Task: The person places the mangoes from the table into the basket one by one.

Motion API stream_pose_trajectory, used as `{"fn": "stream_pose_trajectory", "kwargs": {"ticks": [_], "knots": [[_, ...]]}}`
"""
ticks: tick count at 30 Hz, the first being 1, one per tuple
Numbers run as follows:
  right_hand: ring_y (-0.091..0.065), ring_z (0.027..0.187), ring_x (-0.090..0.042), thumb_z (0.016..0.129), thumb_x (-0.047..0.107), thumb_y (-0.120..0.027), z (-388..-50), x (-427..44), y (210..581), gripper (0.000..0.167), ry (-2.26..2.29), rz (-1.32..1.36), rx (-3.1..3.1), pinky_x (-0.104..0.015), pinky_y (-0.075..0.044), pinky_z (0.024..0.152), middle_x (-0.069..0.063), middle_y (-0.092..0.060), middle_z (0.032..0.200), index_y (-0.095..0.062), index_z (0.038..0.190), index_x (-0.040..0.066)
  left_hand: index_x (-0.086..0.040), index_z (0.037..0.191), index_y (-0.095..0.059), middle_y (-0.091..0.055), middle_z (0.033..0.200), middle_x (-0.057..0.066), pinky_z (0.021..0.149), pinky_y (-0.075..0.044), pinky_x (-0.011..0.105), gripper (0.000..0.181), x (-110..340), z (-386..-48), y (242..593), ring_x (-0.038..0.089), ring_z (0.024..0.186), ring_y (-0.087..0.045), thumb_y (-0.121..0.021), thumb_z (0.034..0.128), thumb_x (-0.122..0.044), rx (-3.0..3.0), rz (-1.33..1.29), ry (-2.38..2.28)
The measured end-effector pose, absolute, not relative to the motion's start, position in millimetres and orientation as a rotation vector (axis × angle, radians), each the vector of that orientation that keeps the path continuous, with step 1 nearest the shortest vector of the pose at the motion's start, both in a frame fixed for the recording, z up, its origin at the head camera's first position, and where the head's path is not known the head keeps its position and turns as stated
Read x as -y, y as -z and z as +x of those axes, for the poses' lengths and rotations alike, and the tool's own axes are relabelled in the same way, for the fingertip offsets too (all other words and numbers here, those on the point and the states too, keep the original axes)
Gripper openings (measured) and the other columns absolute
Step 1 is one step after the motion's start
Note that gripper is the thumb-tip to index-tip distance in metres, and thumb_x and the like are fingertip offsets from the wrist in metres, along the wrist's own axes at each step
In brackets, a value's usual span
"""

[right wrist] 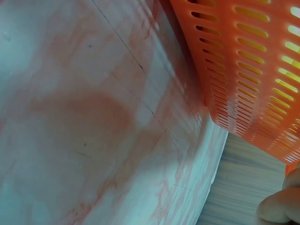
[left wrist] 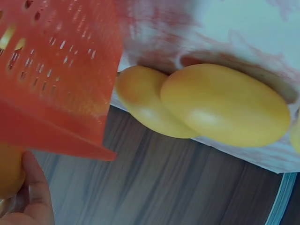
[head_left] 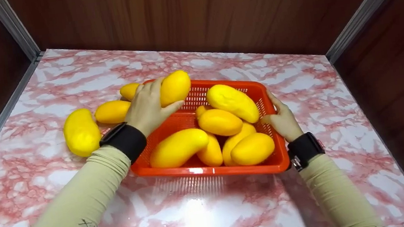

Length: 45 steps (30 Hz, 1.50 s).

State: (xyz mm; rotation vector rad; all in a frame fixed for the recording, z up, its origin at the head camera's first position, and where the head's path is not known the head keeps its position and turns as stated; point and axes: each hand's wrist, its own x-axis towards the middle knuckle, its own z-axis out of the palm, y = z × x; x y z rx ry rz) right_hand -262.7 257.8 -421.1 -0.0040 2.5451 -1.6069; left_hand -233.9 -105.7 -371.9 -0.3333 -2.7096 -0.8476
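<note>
head view, yellow mango: a yellow mango (head_left: pixel 176 87) is gripped in the left hand (head_left: pixel 149 108) over the far-left corner of a red plastic basket (head_left: pixel 213 171); it looks smooth and firm, may slip or bruise, and is judged best held around its middle.
head view, basket rim: the right side is clasped by the right hand (head_left: pixel 284 119); stiff but light plastic is suggested, weighted by the mangoes inside (head_left: pixel 220 122).
left wrist view, tabletop: two loose mangoes (left wrist: pixel 225 105) are shown on the marbled tabletop (left wrist: pixel 267 23), outside the basket.
right wrist view, slotted wall: thin, perforated plastic is shown; the right fingertips' contact cannot be told here.
</note>
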Motion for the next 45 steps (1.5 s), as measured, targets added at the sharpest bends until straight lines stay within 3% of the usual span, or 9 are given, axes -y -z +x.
{"fn": "stream_pose_trajectory", "kwargs": {"ticks": [10,15,29,45], "knots": [[-0.063,0.102,-0.028,0.079,-0.003,-0.06,-263.0,-257.9,422.0,0.095,1.625,0.017,-2.542,-0.037,-0.058,0.082,-0.023,-0.051,0.143,-0.023,0.157,0.035,0.0,0.143,-0.046,-0.055,0.138,0.023,0.11,-0.036,0.046,0.079,95.7,-240.7,366.4,0.04,0.124,-0.049,-0.07,0.0871,-0.05,2.741,-0.341,0.794],[-0.06,0.108,-0.03,0.079,-0.003,-0.06,-262.5,-257.7,421.9,0.095,1.623,0.009,-2.544,-0.038,-0.057,0.085,-0.021,-0.048,0.146,-0.022,0.157,0.035,0.0,0.144,-0.045,-0.055,0.138,0.022,0.112,-0.036,0.045,0.08,94.9,-244.7,363.0,0.039,0.126,-0.048,-0.07,0.087,-0.051,2.757,-0.343,0.766],[-0.06,0.108,-0.032,0.079,-0.004,-0.06,-261.1,-256.0,420.1,0.095,1.622,0.022,-2.537,-0.037,-0.058,0.082,-0.019,-0.046,0.148,-0.023,0.156,0.039,-0.002,0.144,-0.044,-0.054,0.137,0.023,0.103,-0.044,0.049,0.081,94.0,-247.9,356.9,0.04,0.123,-0.048,-0.073,0.0851,-0.048,2.809,-0.342,0.674],[-0.061,0.107,-0.033,0.079,-0.003,-0.059,-262.0,-256.0,421.5,0.093,1.581,0.012,-2.592,-0.036,-0.058,0.08,-0.019,-0.047,0.147,-0.023,0.158,0.032,0.001,0.139,-0.048,-0.058,0.133,0.022,0.104,-0.044,0.045,0.078,76.6,-255.1,351.1,0.038,0.121,-0.051,-0.074,0.0845,-0.048,2.936,-0.4,0.52]]}}
